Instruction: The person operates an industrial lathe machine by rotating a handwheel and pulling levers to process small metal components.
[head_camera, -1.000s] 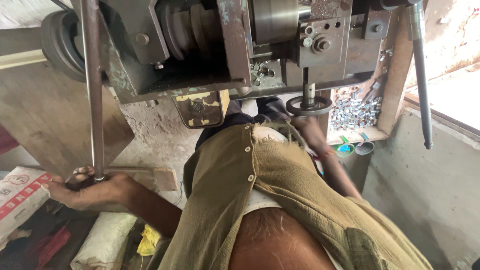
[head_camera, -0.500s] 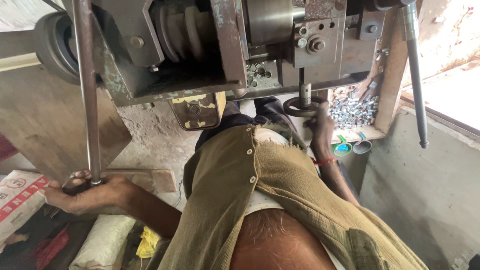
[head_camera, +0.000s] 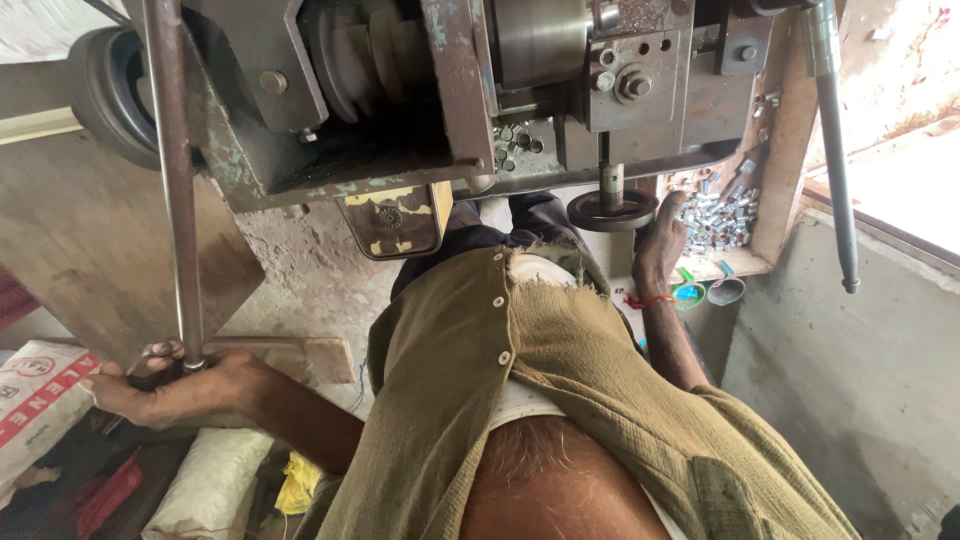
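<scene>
My left hand (head_camera: 175, 388) is closed around the lower end of a long steel rod (head_camera: 170, 200) that runs up past the machine's left side. My right hand (head_camera: 658, 238), with a red thread at the wrist, reaches up under the machine, and its fingers grip the rim of a small dark handwheel (head_camera: 610, 211) on a vertical shaft. The grey metal lathe-like machine (head_camera: 450, 90) fills the top of the view, with stepped pulleys and a chuck. My olive shirt (head_camera: 520, 400) covers the middle.
A wooden tray (head_camera: 790, 150) holding several small shiny metal pieces (head_camera: 720, 215) sits right of the handwheel. A long lever (head_camera: 835, 160) hangs at the right. A printed sack (head_camera: 40, 400), cloth bundles and a wooden block (head_camera: 300, 355) lie on the floor at left. A concrete wall stands at the right.
My right hand has risen from beside my shirt to the handwheel and closed on its rim. My left hand keeps its hold on the rod.
</scene>
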